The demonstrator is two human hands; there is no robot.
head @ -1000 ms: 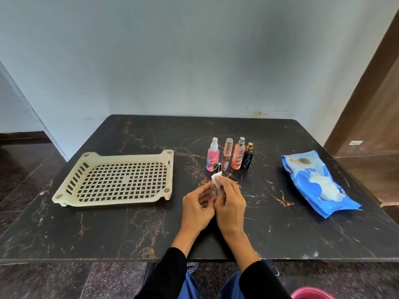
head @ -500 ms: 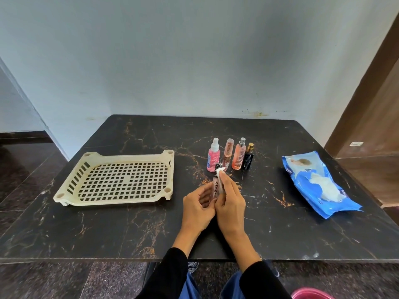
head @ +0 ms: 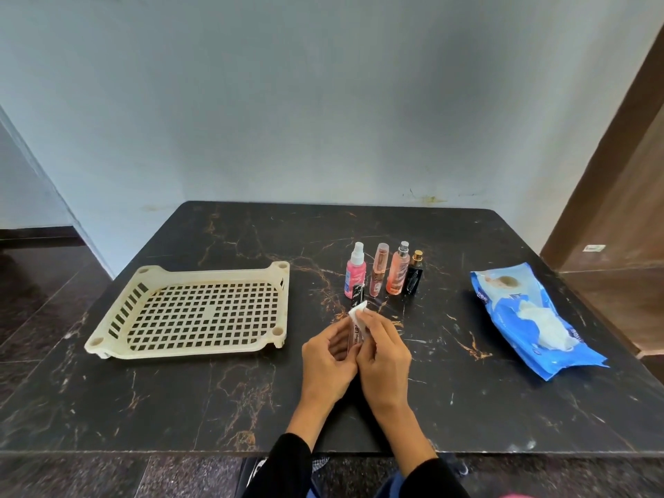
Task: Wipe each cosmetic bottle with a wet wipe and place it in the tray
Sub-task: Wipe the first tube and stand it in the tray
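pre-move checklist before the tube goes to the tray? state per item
1. Left hand grips the slim clear tube with black cap: ok.
2. Right hand presses the white wet wipe on the tube: ok.
3. Tube wiped all round: cannot tell.
4. Cream perforated plastic tray holds nothing, room to place: ok.
5. Bare black marble table between hands and tray: ok.
6. Four bottles standing behind, from pink spray bottle to small black bottle, clear of hands: ok.

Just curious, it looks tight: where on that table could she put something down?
Bare tabletop lies between her hands and the blue wipes pack, and behind the tray toward the wall. It is crowded around the four standing bottles.
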